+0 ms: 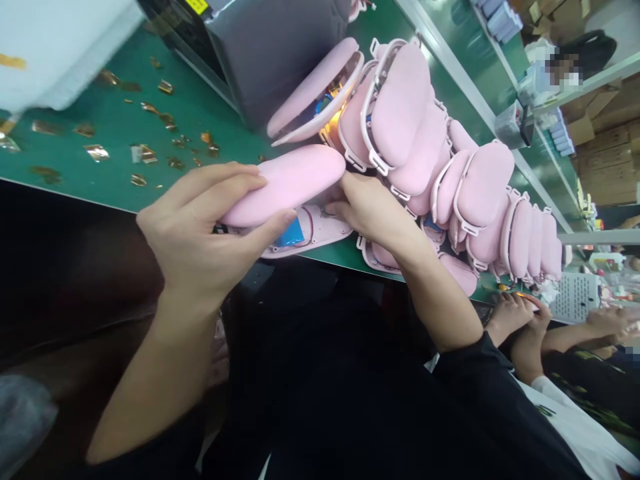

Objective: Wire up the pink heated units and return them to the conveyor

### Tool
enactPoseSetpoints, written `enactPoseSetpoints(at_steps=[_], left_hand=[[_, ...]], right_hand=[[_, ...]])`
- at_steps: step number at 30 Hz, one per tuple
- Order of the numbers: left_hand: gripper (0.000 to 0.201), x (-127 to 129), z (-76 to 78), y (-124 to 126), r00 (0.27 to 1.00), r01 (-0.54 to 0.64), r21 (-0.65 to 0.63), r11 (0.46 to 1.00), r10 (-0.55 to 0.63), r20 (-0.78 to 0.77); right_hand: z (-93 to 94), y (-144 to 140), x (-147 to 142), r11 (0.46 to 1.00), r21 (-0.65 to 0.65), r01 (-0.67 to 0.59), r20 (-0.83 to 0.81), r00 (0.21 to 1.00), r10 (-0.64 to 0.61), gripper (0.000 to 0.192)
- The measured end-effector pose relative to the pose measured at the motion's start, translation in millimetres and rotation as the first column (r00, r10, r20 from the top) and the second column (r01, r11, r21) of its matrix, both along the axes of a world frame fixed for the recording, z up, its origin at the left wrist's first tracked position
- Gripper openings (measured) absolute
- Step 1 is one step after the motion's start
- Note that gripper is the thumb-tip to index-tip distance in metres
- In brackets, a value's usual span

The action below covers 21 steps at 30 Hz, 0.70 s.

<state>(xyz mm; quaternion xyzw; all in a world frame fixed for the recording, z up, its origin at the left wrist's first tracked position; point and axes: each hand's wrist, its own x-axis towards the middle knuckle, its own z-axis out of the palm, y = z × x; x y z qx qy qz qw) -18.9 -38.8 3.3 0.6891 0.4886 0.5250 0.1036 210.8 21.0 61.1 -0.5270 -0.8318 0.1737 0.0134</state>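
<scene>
A: What do the two hands have?

B: The left hand [200,230] grips a smooth pink shell [285,183], fingers over its top and thumb under its near edge. It is held just above an open pink base [320,230] lying at the counter's [125,120] near edge, with a blue part [291,235] showing inside the base. The right hand [373,210] meets the shell's far end; its fingers curl down at the base, though I cannot tell exactly what they pinch.

A: What crowds them?

B: Right behind the right hand, a long row of pink shells [450,173] leans stacked along the counter, white rims showing, running off to the right. One opened unit [320,93] is propped up behind the held shell, with an orange glow inside. A dark grey box [270,47] stands just beyond that.

A: Anything to the left?

B: Gold foil scraps [145,153] lie scattered over the green surface, and a white block [60,47] sits at the far left corner.

A: Anybody else?

B: Another person's hands [520,313] rest at the counter edge further right, well apart from the held shell. Cardboard boxes [600,133] stand in the background.
</scene>
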Motion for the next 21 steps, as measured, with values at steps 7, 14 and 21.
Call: enactPoseSetpoints(at_steps=[7, 14, 21], left_hand=[[0.044, -14.3, -15.9, 7.1, 0.935, 0.353, 0.194, 0.915, -0.339, -0.105], [0.047, -7.3, 7.4, 16.0, 0.711, 0.472, -0.027, 0.881, -0.399, -0.579], [0.062, 18.7, 23.0, 3.7, 0.458, 0.227, -0.177, 0.958, -0.266, -0.848]], right_hand=[[23.8, -49.9, 48.1, 0.984, 0.159, 0.075, -0.339, 0.941, -0.017, 0.013], [5.8, -79.4, 57.9, 0.983, 0.175, 0.047, -0.178, 0.984, -0.016, 0.044], [13.5, -124.5, 93.3, 0.974, 0.132, 0.182, -0.035, 0.983, -0.179, 0.117]])
